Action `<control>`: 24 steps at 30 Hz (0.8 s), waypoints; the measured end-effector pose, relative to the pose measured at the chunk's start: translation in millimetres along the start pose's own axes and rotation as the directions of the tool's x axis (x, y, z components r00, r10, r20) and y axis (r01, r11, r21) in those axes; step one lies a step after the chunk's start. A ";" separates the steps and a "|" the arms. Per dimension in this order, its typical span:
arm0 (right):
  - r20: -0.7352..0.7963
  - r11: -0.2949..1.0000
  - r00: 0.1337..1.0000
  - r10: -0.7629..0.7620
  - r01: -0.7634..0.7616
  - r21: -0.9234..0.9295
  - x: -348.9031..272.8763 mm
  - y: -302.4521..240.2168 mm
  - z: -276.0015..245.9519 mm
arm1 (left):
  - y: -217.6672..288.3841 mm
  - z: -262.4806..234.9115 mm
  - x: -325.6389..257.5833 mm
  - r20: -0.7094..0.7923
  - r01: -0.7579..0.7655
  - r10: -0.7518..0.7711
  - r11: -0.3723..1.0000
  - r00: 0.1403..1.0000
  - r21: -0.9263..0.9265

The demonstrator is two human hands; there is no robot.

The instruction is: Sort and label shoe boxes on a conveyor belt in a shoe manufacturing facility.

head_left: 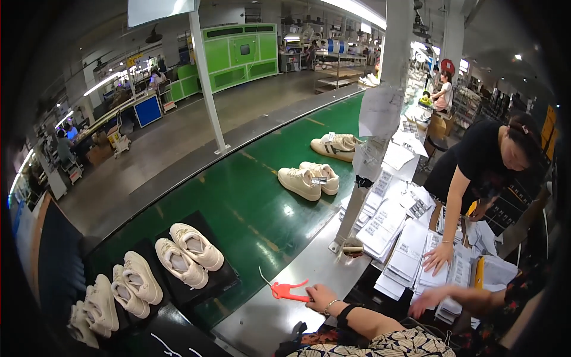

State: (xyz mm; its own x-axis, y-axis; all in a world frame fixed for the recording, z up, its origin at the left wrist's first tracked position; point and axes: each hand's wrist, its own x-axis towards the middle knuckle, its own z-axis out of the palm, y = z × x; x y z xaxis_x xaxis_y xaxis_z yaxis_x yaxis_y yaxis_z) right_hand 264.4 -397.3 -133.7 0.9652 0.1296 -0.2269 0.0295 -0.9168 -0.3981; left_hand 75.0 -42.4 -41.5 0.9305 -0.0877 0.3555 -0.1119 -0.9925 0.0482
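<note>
Green conveyor belt (250, 196) carried cream sneakers (189, 254) while the left hand (320, 296), fingers curled, touched the red tagging gun (285, 291) on the steel ledge (279, 309), apparently mid-pickup and needing a firmer grasp; the right hand (429, 299) reached, open and blurred, toward paper stacks (404, 250).

The green conveyor belt (250, 196) carries pairs of cream shoes: one pair (189, 254) on a black mat (223, 278), another pair (309, 178) mid-belt, and a striped pair (336, 147) farther along. Beside the belt, the grey metal desk (297, 268) bears a red tagging gun (285, 290). The adjoining surface holds stacks of white paper sheets (395, 238).
</note>
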 end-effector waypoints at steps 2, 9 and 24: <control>-0.016 0.999 1.000 -0.017 0.017 0.041 -1.2 12.3 0.4 | 7.9 -39.2 19.5 0.179 0.066 -0.048 0.993 0.983 -0.099; -0.121 0.988 0.993 -0.001 0.020 0.156 5.0 21.6 0.1 | -1.3 -130.1 48.9 -0.020 0.184 -0.190 0.968 0.982 -0.171; -0.196 0.948 0.948 0.252 -0.202 0.244 35.6 87.9 -46.4 | 3.8 -184.0 126.6 0.022 0.172 -0.424 0.318 0.905 -0.932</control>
State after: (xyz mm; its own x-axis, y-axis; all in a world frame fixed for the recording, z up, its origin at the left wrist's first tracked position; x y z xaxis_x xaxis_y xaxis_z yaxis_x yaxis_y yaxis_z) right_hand 313.4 -490.8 -135.6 0.9730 -0.1825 -0.1415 -0.2305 -0.8036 -0.5487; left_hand 128.2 -41.7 175.4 0.8975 0.3398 0.2810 -0.2011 -0.2517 0.9467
